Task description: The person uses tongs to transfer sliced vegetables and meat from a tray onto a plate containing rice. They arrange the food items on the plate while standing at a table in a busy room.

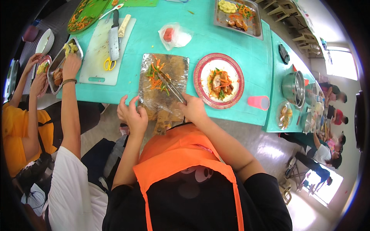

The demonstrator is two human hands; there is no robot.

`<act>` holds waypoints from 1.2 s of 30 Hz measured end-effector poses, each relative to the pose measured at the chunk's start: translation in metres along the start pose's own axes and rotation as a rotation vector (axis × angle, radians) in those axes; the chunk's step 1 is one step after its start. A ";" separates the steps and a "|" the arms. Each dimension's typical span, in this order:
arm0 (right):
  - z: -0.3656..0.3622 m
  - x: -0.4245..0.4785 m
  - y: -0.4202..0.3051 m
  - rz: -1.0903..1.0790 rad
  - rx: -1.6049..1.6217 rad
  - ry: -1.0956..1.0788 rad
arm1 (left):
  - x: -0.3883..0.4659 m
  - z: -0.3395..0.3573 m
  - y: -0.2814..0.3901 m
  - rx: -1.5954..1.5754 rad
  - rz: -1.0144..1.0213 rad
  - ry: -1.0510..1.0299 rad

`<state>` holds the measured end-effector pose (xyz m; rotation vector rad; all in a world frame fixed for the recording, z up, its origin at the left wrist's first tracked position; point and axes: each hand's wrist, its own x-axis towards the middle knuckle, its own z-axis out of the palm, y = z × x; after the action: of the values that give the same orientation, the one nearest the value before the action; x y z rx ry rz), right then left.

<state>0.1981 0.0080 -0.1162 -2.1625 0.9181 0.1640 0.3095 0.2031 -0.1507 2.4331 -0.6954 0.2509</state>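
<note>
My right hand [194, 107] is closed round a pair of metal tongs [173, 88], whose tips touch shredded carrot and green vegetable strips [156, 75]. The strips lie on a wooden board [176, 65] covered in clear plastic wrap. Beside the board's lower left edge, my left hand [133, 114] is raised with its fingers apart and curled, holding nothing. Right of the board, a white plate with a red patterned rim [199, 62] carries browned meat pieces [221, 86] topped with similar strips.
A white cutting board [95, 55] holds a cleaver [114, 43] and yellow-handled scissors [109, 64]. Beyond are a plastic bag [173, 36] and a metal tray of food [257, 33]. A pink cup [258, 102] lies near the right edge. Co-workers' hands [71, 65] are busy at left.
</note>
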 end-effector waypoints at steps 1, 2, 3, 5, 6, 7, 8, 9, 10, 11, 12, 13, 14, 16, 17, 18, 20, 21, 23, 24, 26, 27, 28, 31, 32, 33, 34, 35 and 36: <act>-0.003 -0.002 0.000 -0.002 0.001 -0.011 | 0.000 0.001 0.001 -0.009 -0.005 -0.004; -0.008 -0.003 -0.001 -0.006 0.004 -0.022 | 0.002 0.001 0.002 -0.012 0.000 -0.004; -0.011 -0.005 -0.002 -0.010 0.007 -0.034 | 0.003 0.001 0.003 -0.015 0.005 -0.003; -0.015 -0.006 0.002 0.019 0.042 -0.057 | 0.004 0.001 0.005 -0.027 0.004 -0.003; -0.017 -0.006 0.004 0.035 0.058 -0.067 | 0.005 0.001 0.007 -0.036 0.000 -0.004; -0.019 -0.008 0.004 0.013 0.055 -0.051 | 0.006 0.001 0.007 -0.045 -0.004 -0.006; -0.022 -0.010 0.003 -0.007 0.050 -0.033 | 0.007 0.002 0.008 -0.045 -0.003 0.000; -0.025 -0.012 0.002 -0.026 0.047 -0.015 | 0.007 0.004 0.009 -0.045 -0.001 0.005; -0.028 -0.013 0.000 -0.029 0.052 -0.019 | 0.007 0.004 0.009 -0.045 0.001 0.009; -0.032 -0.014 0.000 -0.030 0.055 -0.020 | 0.007 0.006 0.012 -0.043 -0.001 0.005; -0.035 -0.015 0.001 -0.030 0.059 -0.021 | 0.008 0.006 0.014 -0.041 -0.002 0.000; -0.036 -0.017 0.003 -0.049 0.066 -0.001 | 0.008 0.007 0.015 -0.039 -0.003 -0.006; -0.037 -0.019 0.006 -0.068 0.070 0.020 | 0.009 0.009 0.018 -0.033 -0.006 -0.010; -0.040 -0.023 0.011 -0.100 0.089 0.042 | 0.009 0.011 0.020 -0.021 -0.011 -0.020; -0.043 -0.024 0.014 -0.111 0.102 0.047 | 0.010 0.011 0.022 -0.020 -0.014 -0.031; -0.047 -0.025 0.017 -0.122 0.114 0.053 | 0.011 0.013 0.023 -0.018 -0.005 -0.023; -0.062 -0.030 0.020 -0.079 0.155 0.039 | 0.013 0.016 0.026 -0.011 0.013 -0.008; -0.072 -0.033 0.021 -0.058 0.162 0.028 | 0.014 0.017 0.029 -0.008 0.006 -0.016; -0.090 -0.039 0.031 -0.048 0.188 0.039 | 0.017 0.019 0.038 -0.012 0.016 -0.012; -0.102 -0.042 0.037 -0.045 0.186 0.036 | 0.018 0.021 0.043 -0.010 0.021 -0.009; -0.132 -0.049 0.053 -0.040 0.182 0.030 | 0.022 0.027 0.053 -0.028 0.052 0.004; -0.145 -0.051 0.065 -0.047 0.151 0.038 | 0.023 0.030 0.059 -0.031 0.062 0.012; -0.160 -0.052 0.078 -0.056 0.120 0.044 | 0.025 0.032 0.066 -0.035 0.071 0.023; -0.211 -0.056 0.109 -0.040 0.009 0.039 | 0.030 0.039 0.089 -0.047 0.093 0.049; -0.228 -0.057 0.117 -0.028 -0.030 0.034 | 0.031 0.041 0.098 -0.053 0.095 0.054; -0.242 -0.054 0.127 -0.031 -0.106 -0.001 | 0.030 0.043 0.106 -0.058 0.095 0.056; -0.257 -0.048 0.138 -0.036 -0.181 -0.037 | 0.029 0.047 0.113 -0.042 0.087 0.065; -0.268 -0.042 0.148 -0.040 -0.257 -0.071 | 0.028 0.052 0.119 -0.028 0.081 0.073; -0.276 -0.037 0.157 -0.047 -0.236 -0.086 | 0.027 0.056 0.125 -0.013 0.073 0.081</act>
<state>0.0220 -0.2334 -0.0044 -2.3707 0.8327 0.3555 0.2665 0.0725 -0.1255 2.3743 -0.7482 0.3706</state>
